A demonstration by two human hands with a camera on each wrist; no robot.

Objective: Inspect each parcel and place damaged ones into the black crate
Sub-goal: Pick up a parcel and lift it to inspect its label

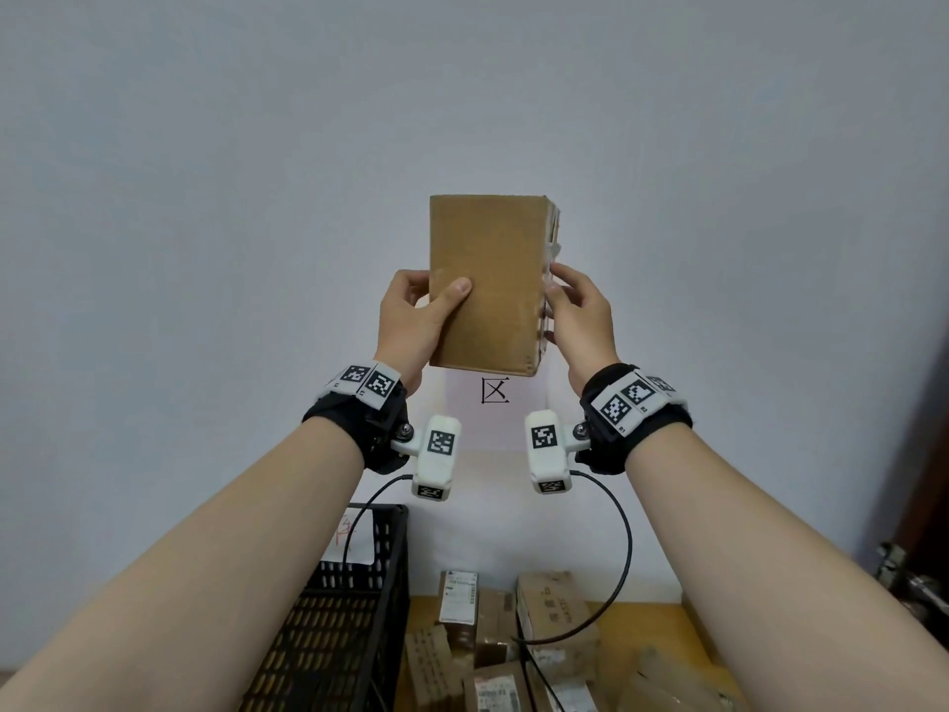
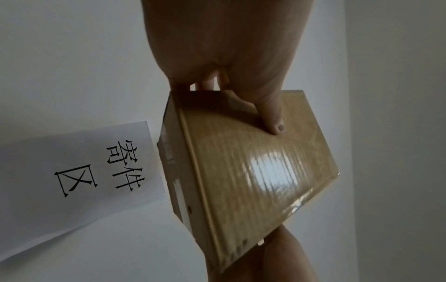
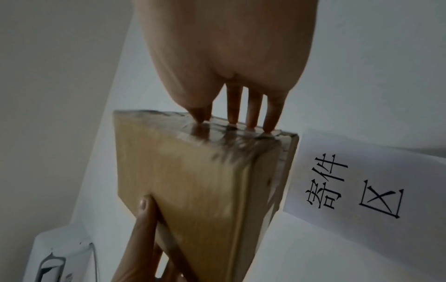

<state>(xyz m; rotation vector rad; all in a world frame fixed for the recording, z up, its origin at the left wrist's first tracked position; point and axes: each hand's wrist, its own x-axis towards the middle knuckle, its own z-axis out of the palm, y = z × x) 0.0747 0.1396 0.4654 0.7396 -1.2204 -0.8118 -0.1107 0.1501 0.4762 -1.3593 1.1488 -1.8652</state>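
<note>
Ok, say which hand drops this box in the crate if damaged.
Likely left: the black crate lies left; left hand grips the box, thumb across its face; right hand only touches an edge.

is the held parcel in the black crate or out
Out. The left hand grips the parcel and the right hand presses its side, holding it upright in the air clear of the black crate.
</note>
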